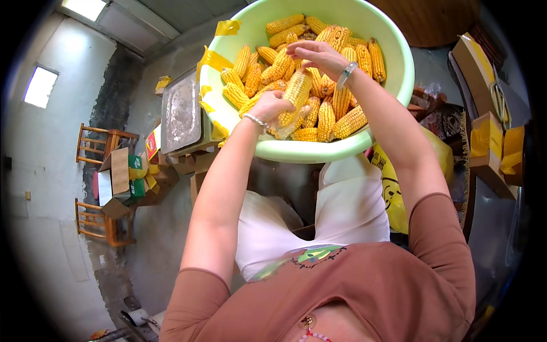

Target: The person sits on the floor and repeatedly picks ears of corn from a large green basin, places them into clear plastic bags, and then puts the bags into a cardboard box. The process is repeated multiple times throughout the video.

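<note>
A large pale green plastic basin (pixel 386 25) full of dried yellow corn cobs (pixel 327 117) stands before me. Inside it, my left hand (pixel 273 105), with a beaded bracelet at the wrist, grips one ear of corn (pixel 298 90). This ear is paler than most and points up and away. What looks like clear plastic film (pixel 283 131) is bunched at its lower end. My right hand (pixel 319 56), below a pale bangle, hovers by the ear's upper tip with fingers spread. Whether a fingertip touches the ear I cannot tell.
Yellow tape (pixel 213 59) sticks to the basin's left rim. Beside it lies a grey metal tray (pixel 181 113). Farther left are open cardboard boxes (pixel 122 175) and wooden chairs (pixel 96 220). A yellow plastic bag (pixel 395 201) sits by my right leg, with cardboard boxes (pixel 487 143) beyond.
</note>
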`<state>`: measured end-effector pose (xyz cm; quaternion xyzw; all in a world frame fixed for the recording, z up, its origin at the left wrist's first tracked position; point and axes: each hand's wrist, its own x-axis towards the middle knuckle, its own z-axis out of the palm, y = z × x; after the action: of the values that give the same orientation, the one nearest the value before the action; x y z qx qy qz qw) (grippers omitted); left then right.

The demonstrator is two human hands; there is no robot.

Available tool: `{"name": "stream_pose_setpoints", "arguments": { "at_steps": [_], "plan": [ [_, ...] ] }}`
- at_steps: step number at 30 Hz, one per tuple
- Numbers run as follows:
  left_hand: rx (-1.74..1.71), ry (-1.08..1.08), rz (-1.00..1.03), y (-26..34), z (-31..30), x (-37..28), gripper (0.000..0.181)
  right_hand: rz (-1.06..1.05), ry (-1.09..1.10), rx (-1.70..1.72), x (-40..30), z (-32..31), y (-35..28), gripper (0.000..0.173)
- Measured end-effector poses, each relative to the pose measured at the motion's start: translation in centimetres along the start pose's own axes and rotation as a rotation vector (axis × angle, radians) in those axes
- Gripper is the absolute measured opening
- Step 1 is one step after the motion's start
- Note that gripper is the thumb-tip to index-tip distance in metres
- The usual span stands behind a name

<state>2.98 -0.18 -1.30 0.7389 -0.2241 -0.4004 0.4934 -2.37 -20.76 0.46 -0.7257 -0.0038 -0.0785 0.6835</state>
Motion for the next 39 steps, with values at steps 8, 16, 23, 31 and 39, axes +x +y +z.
{"name": "stream_pose_setpoints", "arguments": {
  "at_steps": [8, 16, 23, 31, 39],
  "plan": [
    [-0.704, -0.124, 0.278, 3.3, 2.2, -5.7, 0.036, -0.177, 0.032, 0.602, -2.9, 3.6, -4.8, 0.080],
    [-0.764, 0.151, 0.538, 3.4, 3.3, -11.7, 0.037, -0.154, 0.010, 0.655, -7.2, 12.8, -6.2, 0.044],
    [-0.064, 0.538, 0.648, 3.0, 2.1, -17.1, 0.053, -0.096, -0.059, 0.717, -10.5, 18.0, -6.6, 0.041],
    [-0.937, 0.376, 0.643, 1.1, 2.7, -22.6, 0.029, -0.127, -0.088, 0.751, -13.0, 21.9, -8.6, 0.047],
    [-1.313, 0.294, 0.479, -3.4, 1.5, -22.9, 0.019, -0.110, -0.210, 0.665, -13.7, 24.8, -8.3, 0.044]
  ]
}}
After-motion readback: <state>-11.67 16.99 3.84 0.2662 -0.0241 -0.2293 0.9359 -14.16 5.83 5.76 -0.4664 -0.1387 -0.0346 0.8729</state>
